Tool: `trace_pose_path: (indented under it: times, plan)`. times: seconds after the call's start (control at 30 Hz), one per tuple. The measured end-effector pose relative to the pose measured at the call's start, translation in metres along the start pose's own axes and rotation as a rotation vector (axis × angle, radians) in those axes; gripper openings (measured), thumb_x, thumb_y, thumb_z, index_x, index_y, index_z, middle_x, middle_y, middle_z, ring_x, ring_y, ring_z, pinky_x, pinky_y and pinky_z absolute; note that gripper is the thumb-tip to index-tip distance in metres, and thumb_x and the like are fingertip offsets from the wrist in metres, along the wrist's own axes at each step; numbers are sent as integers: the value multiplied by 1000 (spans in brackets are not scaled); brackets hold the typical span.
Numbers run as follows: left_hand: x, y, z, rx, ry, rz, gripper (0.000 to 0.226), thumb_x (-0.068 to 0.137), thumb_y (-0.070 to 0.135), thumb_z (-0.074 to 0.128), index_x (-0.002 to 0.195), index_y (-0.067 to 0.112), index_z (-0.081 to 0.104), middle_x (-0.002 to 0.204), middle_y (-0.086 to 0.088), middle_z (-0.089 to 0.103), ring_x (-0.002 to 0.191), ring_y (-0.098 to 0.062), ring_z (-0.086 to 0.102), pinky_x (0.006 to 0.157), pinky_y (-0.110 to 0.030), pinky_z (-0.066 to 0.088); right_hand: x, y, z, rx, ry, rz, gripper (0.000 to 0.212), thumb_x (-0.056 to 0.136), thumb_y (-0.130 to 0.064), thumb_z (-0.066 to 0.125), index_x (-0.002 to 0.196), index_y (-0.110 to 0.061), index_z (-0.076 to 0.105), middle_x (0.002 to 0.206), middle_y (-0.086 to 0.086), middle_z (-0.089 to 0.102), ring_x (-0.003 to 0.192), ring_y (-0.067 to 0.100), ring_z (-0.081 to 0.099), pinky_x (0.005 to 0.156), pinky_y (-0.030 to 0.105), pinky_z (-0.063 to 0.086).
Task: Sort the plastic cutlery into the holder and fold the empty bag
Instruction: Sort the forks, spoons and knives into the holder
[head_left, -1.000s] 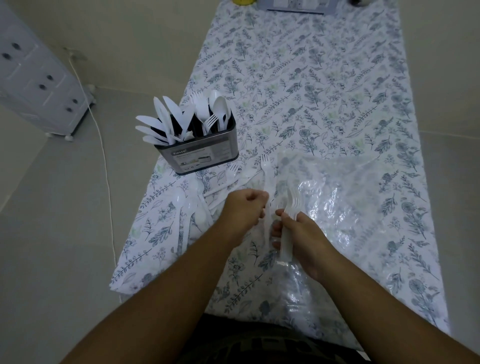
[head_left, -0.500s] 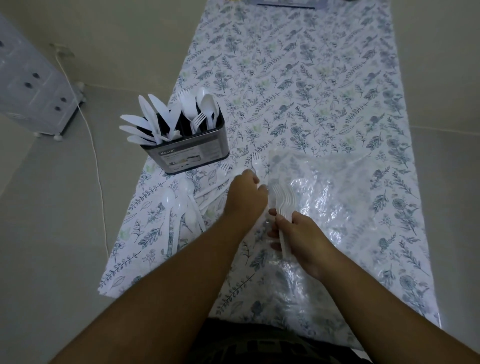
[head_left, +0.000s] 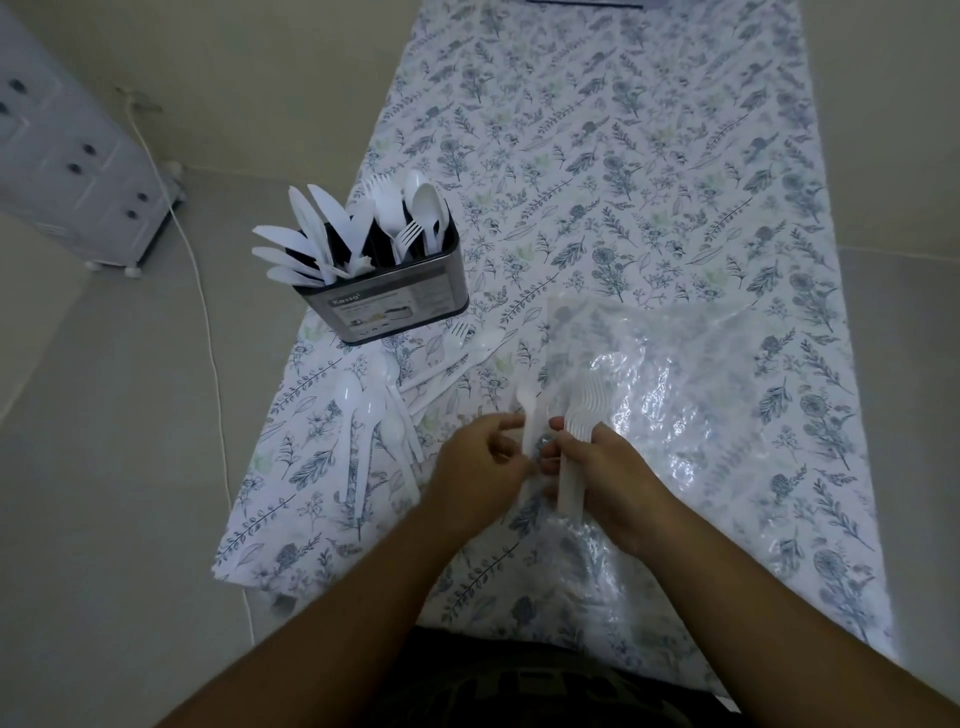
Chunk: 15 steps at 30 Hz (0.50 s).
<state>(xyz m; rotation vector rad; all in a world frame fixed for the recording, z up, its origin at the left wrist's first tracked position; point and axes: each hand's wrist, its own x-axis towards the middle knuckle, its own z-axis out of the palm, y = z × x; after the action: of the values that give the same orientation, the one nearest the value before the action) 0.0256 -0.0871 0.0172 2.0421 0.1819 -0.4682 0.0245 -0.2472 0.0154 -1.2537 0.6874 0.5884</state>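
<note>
Near the table's front edge your right hand (head_left: 608, 467) grips a stack of forks (head_left: 577, 415); your left hand (head_left: 483, 462) pinches one more fork (head_left: 531, 415). Sorting continues: add it, then carry them to the holder (head_left: 395, 301) by the left edge, over the bag (head_left: 701, 395).
</note>
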Motion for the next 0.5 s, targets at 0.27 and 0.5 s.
trace_pose_path:
  times: [0.27, 0.5]
  plan:
    - [-30, -14, 1, 23, -6, 169, 36, 103, 17, 50, 138, 19, 58, 115, 3, 69, 100, 3, 61, 93, -9, 47, -7, 11, 29, -26, -91, 9, 17, 105, -20, 56, 117, -9, 61, 110, 14, 75, 99, 25, 76, 83, 42, 62]
    - [-30, -17, -7, 39, 146, 175, 36, 99, 15, 56, 134, 21, 62, 104, 7, 71, 88, 5, 60, 81, -1, 45, -9, 13, 41, -1, -74, -4, 21, 106, -11, 52, 122, -9, 65, 108, 15, 78, 96, 26, 77, 77, 39, 61]
